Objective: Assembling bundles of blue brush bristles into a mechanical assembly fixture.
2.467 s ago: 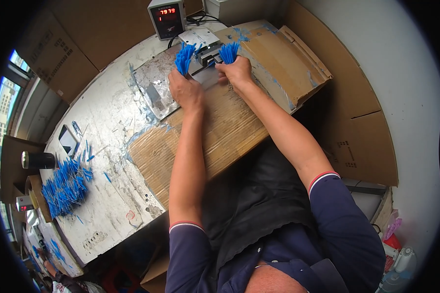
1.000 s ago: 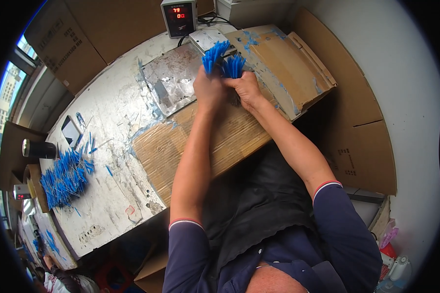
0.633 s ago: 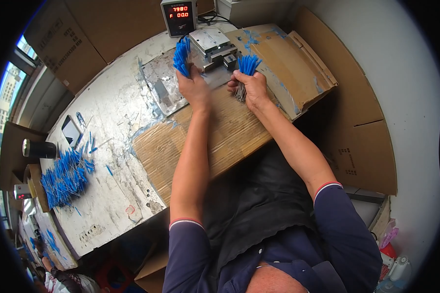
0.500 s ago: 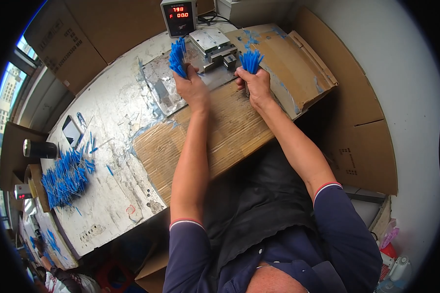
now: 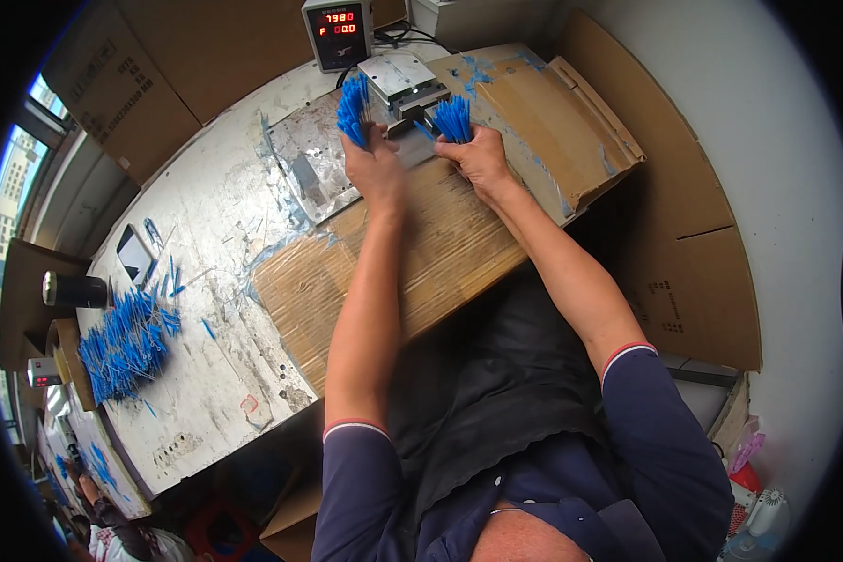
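Observation:
My left hand (image 5: 377, 176), partly blurred, is closed round a bundle of thin metal pins with blue plastic ends (image 5: 354, 110); the blue ends point up. Farther right, my right hand (image 5: 484, 161) grips a second bundle of blue-ended pins (image 5: 453, 119). One blue piece (image 5: 423, 129) slants out from that bundle toward the left, close to a metal fixture (image 5: 398, 79) on a steel plate (image 5: 314, 178). Both hands are just in front of this fixture, the right one nearer its dark block. My fingers hide the lower parts of both bundles.
Behind the fixture stands a counter box with red digits (image 5: 339, 37). Flattened cardboard (image 5: 431, 244) covers the near bench edge. To the left lie a heap of blue-ended pins (image 5: 126, 347), a phone (image 5: 136, 253) and a dark cylinder (image 5: 75, 289). A co-worker's arm (image 5: 108, 510) shows lower left.
My right hand has moved left toward the fixture with its bundle, and one blue piece now sticks out. My left hand has shifted slightly right. The counter's digits have changed.

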Demonstrator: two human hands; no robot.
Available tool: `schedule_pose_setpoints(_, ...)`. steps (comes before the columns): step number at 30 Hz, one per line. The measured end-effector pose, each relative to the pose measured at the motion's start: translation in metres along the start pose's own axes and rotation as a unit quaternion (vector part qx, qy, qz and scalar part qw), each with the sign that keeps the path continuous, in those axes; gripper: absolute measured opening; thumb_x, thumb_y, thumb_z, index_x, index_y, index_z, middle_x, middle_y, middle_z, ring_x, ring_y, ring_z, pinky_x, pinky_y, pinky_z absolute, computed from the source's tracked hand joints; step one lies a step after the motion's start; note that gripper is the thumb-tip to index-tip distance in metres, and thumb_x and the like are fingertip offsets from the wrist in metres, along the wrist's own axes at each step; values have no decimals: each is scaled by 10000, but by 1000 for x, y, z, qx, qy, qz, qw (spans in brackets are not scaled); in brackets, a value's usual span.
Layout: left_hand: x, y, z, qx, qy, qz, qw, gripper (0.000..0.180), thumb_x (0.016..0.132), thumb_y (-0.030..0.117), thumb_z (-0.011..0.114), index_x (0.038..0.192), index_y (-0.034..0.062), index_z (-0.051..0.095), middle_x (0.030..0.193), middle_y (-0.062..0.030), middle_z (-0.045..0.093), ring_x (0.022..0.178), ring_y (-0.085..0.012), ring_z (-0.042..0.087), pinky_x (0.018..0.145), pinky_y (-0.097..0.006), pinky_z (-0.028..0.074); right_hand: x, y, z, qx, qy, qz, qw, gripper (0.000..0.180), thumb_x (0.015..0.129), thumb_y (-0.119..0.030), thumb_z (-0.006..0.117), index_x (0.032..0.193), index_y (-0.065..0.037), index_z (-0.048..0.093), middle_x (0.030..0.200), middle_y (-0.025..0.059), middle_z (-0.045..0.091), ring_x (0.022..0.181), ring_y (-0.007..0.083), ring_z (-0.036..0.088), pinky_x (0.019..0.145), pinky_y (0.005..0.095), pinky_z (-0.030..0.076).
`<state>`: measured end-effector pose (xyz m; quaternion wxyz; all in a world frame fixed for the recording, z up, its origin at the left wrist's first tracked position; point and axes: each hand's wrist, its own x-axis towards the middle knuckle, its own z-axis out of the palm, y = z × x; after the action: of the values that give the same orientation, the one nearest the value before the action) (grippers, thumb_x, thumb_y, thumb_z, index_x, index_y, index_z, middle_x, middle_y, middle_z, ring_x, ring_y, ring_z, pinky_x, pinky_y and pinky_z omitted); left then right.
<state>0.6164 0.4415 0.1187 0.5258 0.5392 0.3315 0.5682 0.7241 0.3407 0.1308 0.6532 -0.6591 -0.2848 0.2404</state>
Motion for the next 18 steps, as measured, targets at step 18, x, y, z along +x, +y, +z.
schedule_pose_setpoints(18, -2, -5, -4, 294, 51, 151, 943, 170, 981, 173, 602, 1080, 38, 575, 865, -218, 686, 805, -446, 653, 694, -517, 476, 18, 3, 1, -8, 50, 22, 998, 140, 762, -7, 772, 862, -20, 674, 758, 52, 670, 580, 99, 577, 490, 222, 413)
